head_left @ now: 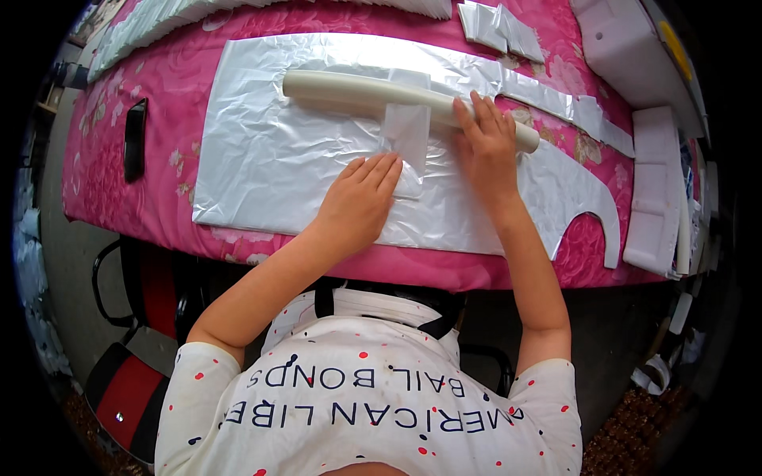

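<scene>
A shiny, creased white plastic sheet (270, 174) lies spread over the table, with a curved cut-out and strap-like ends on its right. Across its far part rests a long off-white tube (341, 85). My right hand (488, 147) lies over the tube's right part, fingers stretched out and slightly apart. Flat on the sheet is my left hand (361, 194), its fingers extended and touching the near end of a small translucent plastic piece (407, 131). That piece reaches up to the tube, and its near end is partly hidden by my fingers.
A pink floral cloth (95, 182) covers the table. A black phone-like object (136, 141) lies at the left. Folded white packets (500, 30) sit at the far right, more at the far edge. White foam blocks (652, 190) stand on the right. Red-and-black chairs (131, 389) are at the lower left.
</scene>
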### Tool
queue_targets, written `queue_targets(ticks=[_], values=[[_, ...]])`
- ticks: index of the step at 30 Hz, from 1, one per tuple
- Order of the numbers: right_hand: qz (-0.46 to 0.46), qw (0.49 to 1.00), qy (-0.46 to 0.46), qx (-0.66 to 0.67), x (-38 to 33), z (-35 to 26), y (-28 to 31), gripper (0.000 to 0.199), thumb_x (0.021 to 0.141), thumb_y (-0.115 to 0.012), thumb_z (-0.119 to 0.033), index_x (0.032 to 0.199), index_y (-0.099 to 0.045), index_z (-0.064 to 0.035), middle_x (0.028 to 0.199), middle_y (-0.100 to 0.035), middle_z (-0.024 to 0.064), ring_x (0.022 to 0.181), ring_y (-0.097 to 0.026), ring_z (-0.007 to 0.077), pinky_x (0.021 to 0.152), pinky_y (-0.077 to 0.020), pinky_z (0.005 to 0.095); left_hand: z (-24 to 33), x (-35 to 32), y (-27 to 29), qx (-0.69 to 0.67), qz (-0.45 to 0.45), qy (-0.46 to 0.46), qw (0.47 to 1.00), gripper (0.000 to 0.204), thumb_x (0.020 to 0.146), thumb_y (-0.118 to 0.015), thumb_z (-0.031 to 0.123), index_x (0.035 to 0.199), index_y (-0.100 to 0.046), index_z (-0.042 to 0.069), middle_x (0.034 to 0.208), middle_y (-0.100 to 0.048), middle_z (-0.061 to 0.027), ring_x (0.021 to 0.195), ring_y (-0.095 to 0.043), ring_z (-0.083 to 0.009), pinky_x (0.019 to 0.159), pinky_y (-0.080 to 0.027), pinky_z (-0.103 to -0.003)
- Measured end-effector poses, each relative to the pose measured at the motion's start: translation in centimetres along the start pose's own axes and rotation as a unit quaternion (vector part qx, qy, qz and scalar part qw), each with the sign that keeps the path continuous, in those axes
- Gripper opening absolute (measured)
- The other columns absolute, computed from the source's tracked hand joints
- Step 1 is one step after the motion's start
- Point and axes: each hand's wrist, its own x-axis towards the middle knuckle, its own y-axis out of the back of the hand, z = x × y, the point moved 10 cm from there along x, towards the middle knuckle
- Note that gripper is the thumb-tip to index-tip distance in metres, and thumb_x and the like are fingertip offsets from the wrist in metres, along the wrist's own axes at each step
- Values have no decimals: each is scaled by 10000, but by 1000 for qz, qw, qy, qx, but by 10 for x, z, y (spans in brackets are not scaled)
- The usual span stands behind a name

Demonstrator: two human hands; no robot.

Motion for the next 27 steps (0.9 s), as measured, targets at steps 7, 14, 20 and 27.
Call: queue_targets(ticks=[7, 14, 20, 27], values=[[7, 979, 83, 186, 10, -24, 10, 354, 711, -591, -4, 1064, -602, -33, 1172, -555, 141, 1126, -503, 306, 981, -373, 435, -7, -1, 6, -26, 60, 2, 998, 486, 761, -571, 75, 1224, -460, -27, 1232, -514, -158, 1136, -499, -271, 949, -391, -385], [-103, 955, 119, 251, -17, -62, -5, 399, 696, -551, 47, 1088, -590, -16, 1192, -559, 131, 1132, -510, 291, 955, -405, 415, -5, 3, 8, -2, 73, -18, 997, 491, 693, -581, 30, 1174, -503, -30, 1186, -549, -148, 1090, -533, -259, 897, -424, -365], [-98, 948, 115, 278, -10, -63, -4, 413, 664, -543, 64, 1068, -594, -10, 1150, -581, 124, 1072, -544, 288, 905, -440, 396, -2, 2, 11, 7, 82, -56, 995, 410, 707, -585, 29, 1111, -545, -26, 1122, -589, -136, 1012, -577, -255, 858, -449, -354], [-51, 945, 166, 278, -44, -85, 21, 256, 687, -604, -29, 936, -653, -65, 965, -662, 59, 902, -632, 215, 762, -492, 329, 27, -40, 26, -76, 71, -149, 983, 413, 715, -585, 66, 1122, -559, -1, 1155, -582, -128, 1048, -573, -242, 925, -430, -383]])
